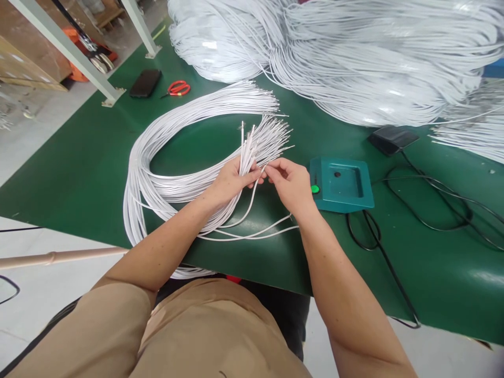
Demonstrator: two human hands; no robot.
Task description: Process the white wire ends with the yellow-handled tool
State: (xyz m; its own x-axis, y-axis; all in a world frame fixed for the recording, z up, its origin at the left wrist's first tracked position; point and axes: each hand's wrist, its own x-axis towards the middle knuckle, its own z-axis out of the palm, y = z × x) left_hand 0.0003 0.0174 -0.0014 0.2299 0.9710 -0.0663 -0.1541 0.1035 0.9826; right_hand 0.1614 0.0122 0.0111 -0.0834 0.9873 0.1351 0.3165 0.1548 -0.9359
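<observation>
My left hand (235,179) is closed around a small bunch of white wires (247,152), whose ends stick up above the fingers. Close beside it, my right hand (289,181) pinches a single white wire (252,202) near its end, fingertips almost meeting the left ones. Under and behind both hands, a long bundle of white wires (173,115) curves in a U across the table, its two groups of ends pointing right. A few loose wires (252,236) run from the bundle toward my right wrist.
A teal device (342,184) with a green button stands right of my right hand. Black cables (433,184) and a black pedal-like piece (392,139) lie farther right. Red-handled scissors (179,88) and a black phone-like object (145,84) are at the back left. Large wire piles (374,58) fill the back.
</observation>
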